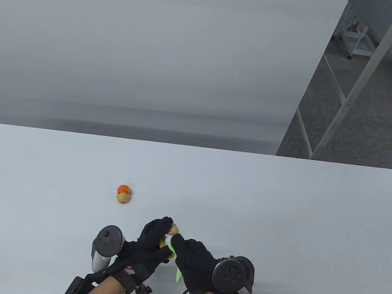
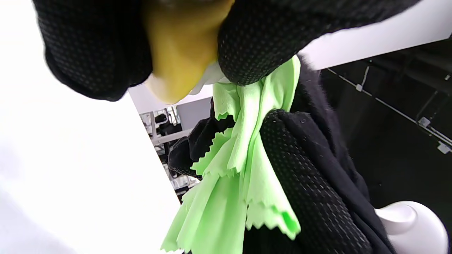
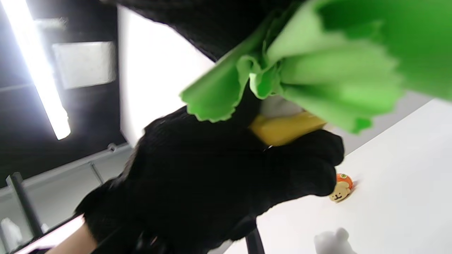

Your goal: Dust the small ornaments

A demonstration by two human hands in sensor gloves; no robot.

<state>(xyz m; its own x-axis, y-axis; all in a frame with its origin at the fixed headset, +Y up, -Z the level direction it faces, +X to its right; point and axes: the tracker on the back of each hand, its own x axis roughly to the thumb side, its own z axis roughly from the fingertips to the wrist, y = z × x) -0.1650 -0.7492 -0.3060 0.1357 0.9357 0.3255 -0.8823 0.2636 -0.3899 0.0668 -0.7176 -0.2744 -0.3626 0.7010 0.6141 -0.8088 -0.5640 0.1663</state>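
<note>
You're gripping the yellow ornament [image 1: 173,228] in your left hand [image 1: 150,245] above the table's [image 1: 279,214] near edge; your right hand [image 1: 193,259] is pinching the green cloth [image 1: 179,273] against it (keep turning it, wiping every face).

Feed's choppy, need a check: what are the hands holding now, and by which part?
Left hand grips the yellow ornament around its body; right hand holds the green cloth bunched at its upper end, against the ornament.
</note>
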